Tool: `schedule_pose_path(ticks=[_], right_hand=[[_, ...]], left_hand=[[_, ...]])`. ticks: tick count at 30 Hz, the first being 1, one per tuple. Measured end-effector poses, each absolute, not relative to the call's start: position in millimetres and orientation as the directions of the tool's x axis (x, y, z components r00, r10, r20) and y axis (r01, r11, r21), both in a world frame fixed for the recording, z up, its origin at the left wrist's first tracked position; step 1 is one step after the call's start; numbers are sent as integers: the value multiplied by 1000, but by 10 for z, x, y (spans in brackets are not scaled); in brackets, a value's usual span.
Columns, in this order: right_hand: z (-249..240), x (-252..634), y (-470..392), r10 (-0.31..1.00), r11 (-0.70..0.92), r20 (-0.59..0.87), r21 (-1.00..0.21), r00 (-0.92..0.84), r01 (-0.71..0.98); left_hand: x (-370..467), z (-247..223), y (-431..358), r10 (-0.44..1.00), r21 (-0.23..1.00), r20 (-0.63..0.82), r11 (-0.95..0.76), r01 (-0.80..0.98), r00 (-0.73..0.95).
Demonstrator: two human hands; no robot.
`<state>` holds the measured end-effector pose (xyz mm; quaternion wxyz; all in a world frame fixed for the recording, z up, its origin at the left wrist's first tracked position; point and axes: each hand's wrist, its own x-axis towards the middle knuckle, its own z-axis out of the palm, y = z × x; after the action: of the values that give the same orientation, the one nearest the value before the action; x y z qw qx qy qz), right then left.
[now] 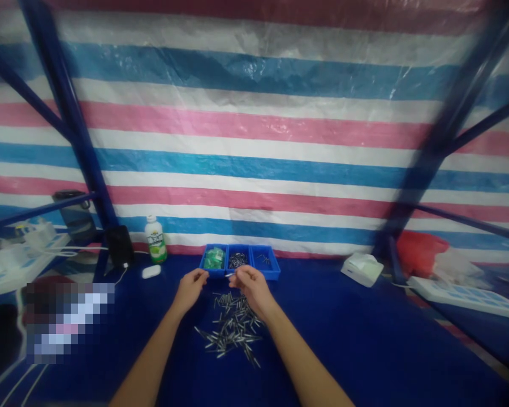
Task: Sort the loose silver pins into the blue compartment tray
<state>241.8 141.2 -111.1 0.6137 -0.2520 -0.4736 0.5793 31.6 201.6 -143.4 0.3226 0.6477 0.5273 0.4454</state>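
Note:
My right hand [252, 287] is closed in a pinch on a small slim metal piece [229, 275], whose silvery end sticks out to the left. My left hand [192, 286] has its thumb and fingertips pressed together; anything between them is too small to make out. Both hands are just in front of a blue three-part tray [271, 274]. Green material in clear wrapping [214, 258] fills its left compartment, many small dark metal parts [238, 260] lie in the middle, and a few thin pieces [263, 259] in the right. Below the hands spreads a loose pile of slim metal pins [233, 330].
On the left stand a white-and-green bottle [156, 242], a white case [151, 272] and a black device [119, 246] with a cable. A tissue pack [362, 268] and a power strip [466, 297] are on the right. Blue frame posts [68, 113] flank the table [331, 333].

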Motion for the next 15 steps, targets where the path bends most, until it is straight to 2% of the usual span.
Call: schedule_pose_path(ticks=[2, 4, 8, 10, 12, 15], right_hand=[[-1079, 2479, 1413, 967, 116, 232, -774, -109, -623], [-1063, 2530, 1431, 977, 55, 185, -707, -108, -705], [-1108, 2584, 1535, 997, -20, 40, -697, -66, -717], [-1163, 2588, 1592, 999, -44, -54, -747, -6, -663], [-1221, 2582, 1622, 994, -37, -88, -835, 66, -549], [-1263, 2546, 1578, 988, 103, 74, -970, 134, -222]], left_hand=[[315, -1443, 2023, 971, 885, 236, -235, 401, 50], [315, -1450, 2039, 972, 885, 231, -232, 405, 53], [320, -1442, 2054, 971, 884, 232, -236, 404, 59], [323, -1422, 2039, 972, 882, 229, -233, 409, 60], [326, -1401, 2017, 972, 880, 225, -230, 415, 60], [327, -1394, 1998, 972, 880, 229, -229, 416, 52]])
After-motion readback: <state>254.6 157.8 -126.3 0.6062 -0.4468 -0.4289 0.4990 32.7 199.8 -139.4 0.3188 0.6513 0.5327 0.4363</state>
